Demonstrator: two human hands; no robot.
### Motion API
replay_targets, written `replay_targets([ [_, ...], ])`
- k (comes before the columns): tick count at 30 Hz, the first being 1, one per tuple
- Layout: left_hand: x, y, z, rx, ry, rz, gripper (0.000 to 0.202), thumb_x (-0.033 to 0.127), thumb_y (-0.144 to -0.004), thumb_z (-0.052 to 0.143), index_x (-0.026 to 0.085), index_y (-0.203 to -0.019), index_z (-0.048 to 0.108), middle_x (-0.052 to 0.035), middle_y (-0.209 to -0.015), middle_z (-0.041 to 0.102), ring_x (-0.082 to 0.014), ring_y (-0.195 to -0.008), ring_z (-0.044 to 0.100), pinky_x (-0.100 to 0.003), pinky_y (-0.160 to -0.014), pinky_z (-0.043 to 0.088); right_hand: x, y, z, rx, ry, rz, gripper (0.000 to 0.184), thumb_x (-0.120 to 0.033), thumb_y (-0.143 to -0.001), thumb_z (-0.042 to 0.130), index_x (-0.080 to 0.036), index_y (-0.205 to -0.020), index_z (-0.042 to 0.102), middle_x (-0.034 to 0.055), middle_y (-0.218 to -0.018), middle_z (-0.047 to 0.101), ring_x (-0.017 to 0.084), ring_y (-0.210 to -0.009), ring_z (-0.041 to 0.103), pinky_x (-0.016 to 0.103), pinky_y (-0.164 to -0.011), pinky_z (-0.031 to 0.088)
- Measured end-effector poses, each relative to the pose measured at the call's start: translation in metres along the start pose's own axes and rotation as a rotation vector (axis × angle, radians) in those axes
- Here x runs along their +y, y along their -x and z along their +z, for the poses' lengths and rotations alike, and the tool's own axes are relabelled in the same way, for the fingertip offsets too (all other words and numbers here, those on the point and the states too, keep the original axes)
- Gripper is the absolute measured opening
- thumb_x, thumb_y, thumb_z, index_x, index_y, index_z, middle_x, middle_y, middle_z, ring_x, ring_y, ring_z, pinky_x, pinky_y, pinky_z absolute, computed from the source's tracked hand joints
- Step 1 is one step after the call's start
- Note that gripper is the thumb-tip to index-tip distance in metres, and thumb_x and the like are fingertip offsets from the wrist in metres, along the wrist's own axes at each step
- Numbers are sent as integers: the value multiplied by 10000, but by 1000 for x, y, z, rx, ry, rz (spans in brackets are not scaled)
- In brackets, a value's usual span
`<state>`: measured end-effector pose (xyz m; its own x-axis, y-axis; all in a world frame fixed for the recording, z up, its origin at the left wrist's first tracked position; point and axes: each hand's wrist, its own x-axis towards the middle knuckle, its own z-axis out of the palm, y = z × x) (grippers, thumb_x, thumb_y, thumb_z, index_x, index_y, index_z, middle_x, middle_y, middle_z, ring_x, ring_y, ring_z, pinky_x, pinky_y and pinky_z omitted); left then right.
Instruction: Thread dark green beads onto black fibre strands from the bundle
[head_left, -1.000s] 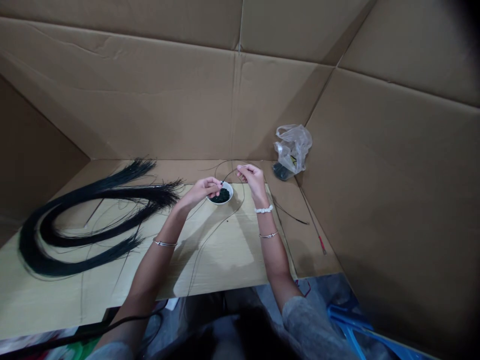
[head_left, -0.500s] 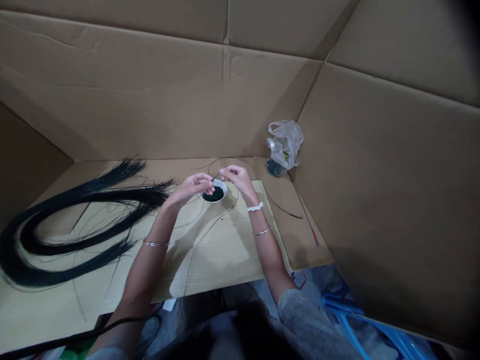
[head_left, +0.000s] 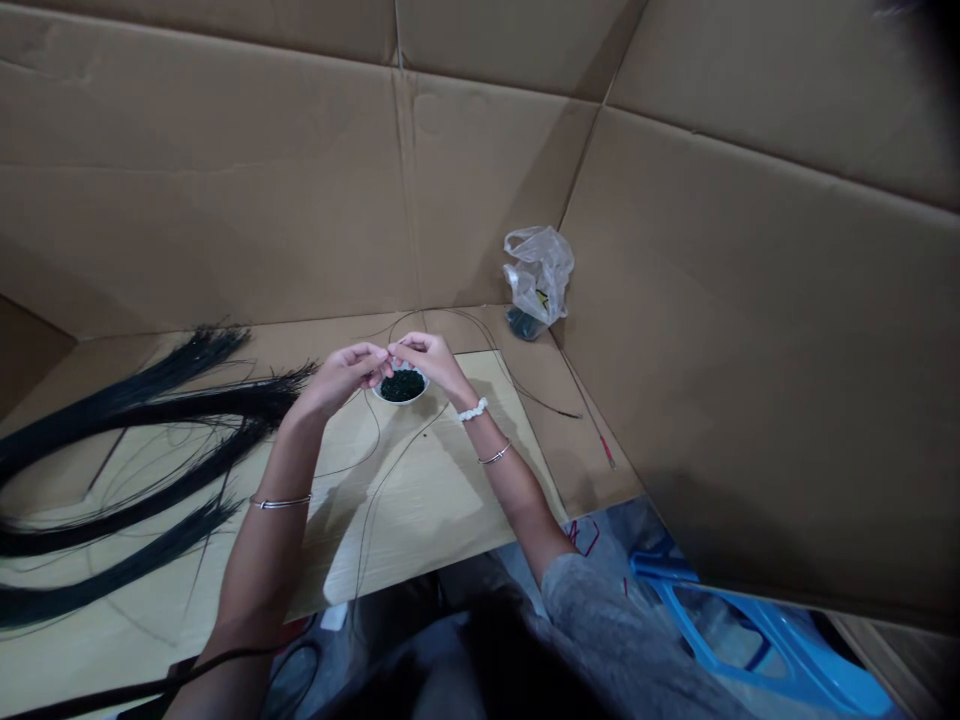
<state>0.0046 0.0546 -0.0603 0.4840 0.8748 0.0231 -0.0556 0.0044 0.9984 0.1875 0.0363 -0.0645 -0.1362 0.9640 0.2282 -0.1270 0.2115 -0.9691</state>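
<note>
My left hand is closed in a pinch over a small white bowl filled with small dark bead-like pieces. My right hand pinches from the other side, its fingertips meeting those of the left. A thin dark cord trails down from the left fingers, and another stretch of cord curves from beneath the right hand toward the table's front edge. What lies exactly between the fingertips is too small to make out.
Bundles of long black strands lie curved on the left of the pale board. A clear plastic bag stands at the back right, near a thin rod with a red end. Cardboard walls surround the table; a blue plastic stool is lower right.
My two hands have come together, so their fingertips now meet above the bowl; earlier a small gap showed between them. The whole view has shifted, with everything sitting further left.
</note>
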Motion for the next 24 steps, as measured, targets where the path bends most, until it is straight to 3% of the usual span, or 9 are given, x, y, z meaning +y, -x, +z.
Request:
replay_targets([
  [6, 6, 4, -3, 39, -30, 24, 303, 413, -775, 820, 145, -777, 677, -11, -677, 611, -42, -477, 350, -199, -462, 224, -3, 1, 4, 31, 18, -1, 196, -368, -820, 708, -183, -763, 679, -23, -692, 645, 108, -665, 563, 250, -672, 430],
  [18, 10, 8, -2, 91, -90, -16, 236, 371, -775, 776, 170, -823, 663, 22, -650, 540, -51, -484, 335, -202, -459, 185, -4, 3, 9, -43, 40, -24, 217, -364, -831, 705, -187, -732, 626, -30, -690, 628, 108, -679, 561, 245, -701, 445],
  [22, 13, 10, -3, 115, -104, -45, 246, 391, -782, 765, 183, -846, 651, 46, -611, 458, -61, -484, 324, -202, -462, 182, -3, -1, 3, -40, 84, -10, 294, -474, -920, 617, -188, -871, 670, -7, -736, 652, 113, -668, 559, 239, -657, 450],
  [24, 15, 12, -4, 133, -112, -54, 240, 382, -779, 765, 185, -864, 659, 59, -582, 407, -64, -477, 298, -207, -462, 174, 4, -4, -8, 5, 220, 5, 356, -510, -985, 500, -201, -981, 678, 8, -809, 690, 117, -684, 590, 233, -652, 469],
])
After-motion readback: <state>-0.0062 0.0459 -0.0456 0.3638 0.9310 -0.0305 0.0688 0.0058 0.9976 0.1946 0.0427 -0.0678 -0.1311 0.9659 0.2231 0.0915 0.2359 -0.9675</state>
